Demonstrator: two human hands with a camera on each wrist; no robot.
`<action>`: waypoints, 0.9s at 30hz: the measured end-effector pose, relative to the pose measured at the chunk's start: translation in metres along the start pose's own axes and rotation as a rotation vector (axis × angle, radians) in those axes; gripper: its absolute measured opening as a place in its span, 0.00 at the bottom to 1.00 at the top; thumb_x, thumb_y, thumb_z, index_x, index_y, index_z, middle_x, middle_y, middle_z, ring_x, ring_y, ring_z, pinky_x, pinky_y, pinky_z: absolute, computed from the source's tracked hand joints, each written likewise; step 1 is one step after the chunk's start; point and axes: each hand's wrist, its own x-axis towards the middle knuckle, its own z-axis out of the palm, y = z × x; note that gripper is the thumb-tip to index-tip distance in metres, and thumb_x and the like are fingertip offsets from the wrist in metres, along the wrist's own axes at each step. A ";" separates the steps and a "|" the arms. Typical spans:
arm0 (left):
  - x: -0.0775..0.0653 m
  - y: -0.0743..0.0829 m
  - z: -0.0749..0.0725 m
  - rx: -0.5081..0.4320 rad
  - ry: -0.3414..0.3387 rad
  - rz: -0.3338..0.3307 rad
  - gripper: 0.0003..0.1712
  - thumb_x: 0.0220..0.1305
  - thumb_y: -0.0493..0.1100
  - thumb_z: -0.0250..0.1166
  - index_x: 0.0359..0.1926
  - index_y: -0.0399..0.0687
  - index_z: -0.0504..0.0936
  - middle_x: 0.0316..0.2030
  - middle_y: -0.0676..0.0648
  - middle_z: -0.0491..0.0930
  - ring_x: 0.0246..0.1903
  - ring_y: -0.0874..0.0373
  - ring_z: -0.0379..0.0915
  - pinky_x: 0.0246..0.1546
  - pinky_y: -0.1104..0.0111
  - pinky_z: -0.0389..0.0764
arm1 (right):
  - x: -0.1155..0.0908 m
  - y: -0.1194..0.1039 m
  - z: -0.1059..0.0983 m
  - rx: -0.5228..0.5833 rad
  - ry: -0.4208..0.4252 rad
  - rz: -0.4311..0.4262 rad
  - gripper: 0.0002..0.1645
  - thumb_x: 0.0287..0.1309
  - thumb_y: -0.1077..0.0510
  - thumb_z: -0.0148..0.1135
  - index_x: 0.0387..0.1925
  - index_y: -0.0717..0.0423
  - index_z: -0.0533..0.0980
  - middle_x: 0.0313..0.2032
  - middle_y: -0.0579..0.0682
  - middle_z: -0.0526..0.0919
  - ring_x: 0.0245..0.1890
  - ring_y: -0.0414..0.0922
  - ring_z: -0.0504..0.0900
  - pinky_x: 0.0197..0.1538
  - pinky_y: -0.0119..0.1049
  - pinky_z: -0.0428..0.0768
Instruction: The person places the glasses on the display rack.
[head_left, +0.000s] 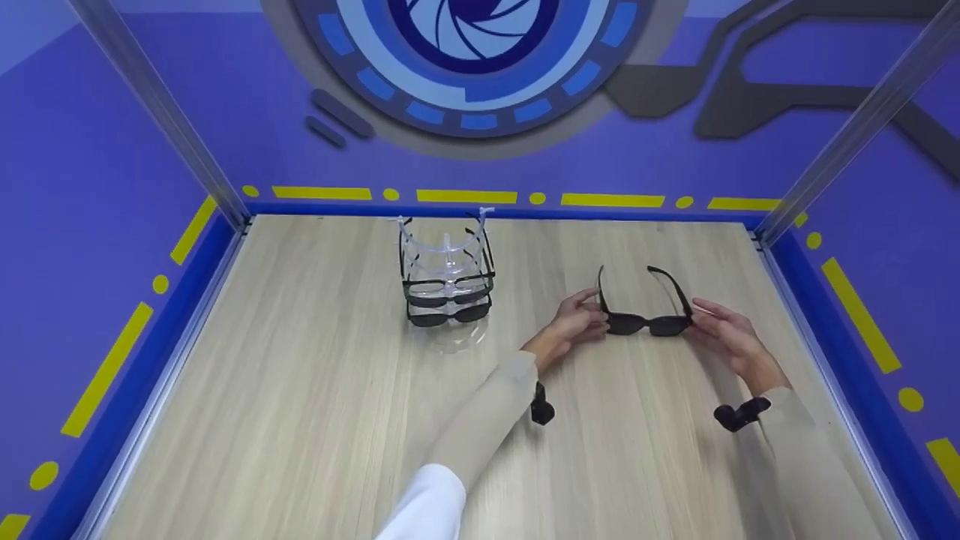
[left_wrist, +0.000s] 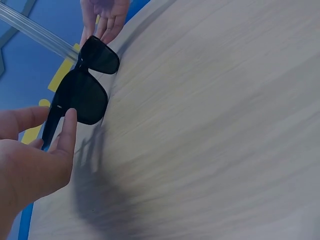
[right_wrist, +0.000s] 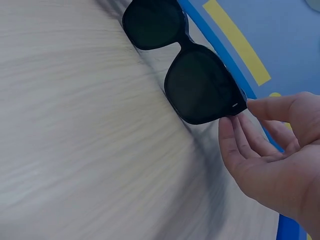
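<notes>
A pair of black sunglasses [head_left: 666,327] with dark lenses is between my two hands on the right side of the table, temples unfolded and pointing away from me. My left hand [head_left: 576,322] pinches its left corner by the hinge, and in the left wrist view the thumb and fingers [left_wrist: 69,127] lie on either side of the temple. At the other corner, my right hand [head_left: 729,336] pinches the frame beside the hinge. The right wrist view shows that thumb and the fingertips [right_wrist: 227,125] meeting at the frame's edge.
Left of the hands stands a clear plastic eyewear stand [head_left: 448,246] on a round base [head_left: 457,345]. Stacked on it are black-framed glasses [head_left: 474,283] and dark sunglasses [head_left: 429,319] lower down. Blue-purple panels [head_left: 480,174] and metal posts [head_left: 847,135] border the wooden table [head_left: 300,390].
</notes>
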 end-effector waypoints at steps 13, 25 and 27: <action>-0.007 0.005 -0.004 0.034 0.037 0.018 0.30 0.66 0.29 0.63 0.69 0.42 0.73 0.55 0.36 0.84 0.38 0.59 0.83 0.52 0.61 0.88 | -0.006 0.004 -0.001 -0.018 -0.074 0.014 0.21 0.71 0.72 0.53 0.49 0.47 0.83 0.44 0.46 0.90 0.47 0.38 0.88 0.55 0.32 0.86; -0.017 0.008 -0.017 0.026 -0.018 0.042 0.27 0.63 0.30 0.68 0.63 0.40 0.78 0.47 0.37 0.88 0.37 0.58 0.87 0.60 0.50 0.83 | -0.023 -0.002 0.003 -0.053 -0.123 0.078 0.22 0.73 0.71 0.51 0.59 0.50 0.77 0.48 0.43 0.89 0.50 0.37 0.87 0.54 0.31 0.85; -0.019 0.008 -0.020 0.008 -0.032 0.041 0.26 0.62 0.29 0.69 0.62 0.40 0.79 0.41 0.43 0.89 0.36 0.58 0.86 0.58 0.52 0.84 | -0.026 -0.004 0.005 -0.079 -0.128 0.095 0.23 0.73 0.70 0.52 0.63 0.51 0.75 0.48 0.41 0.89 0.51 0.36 0.86 0.55 0.30 0.85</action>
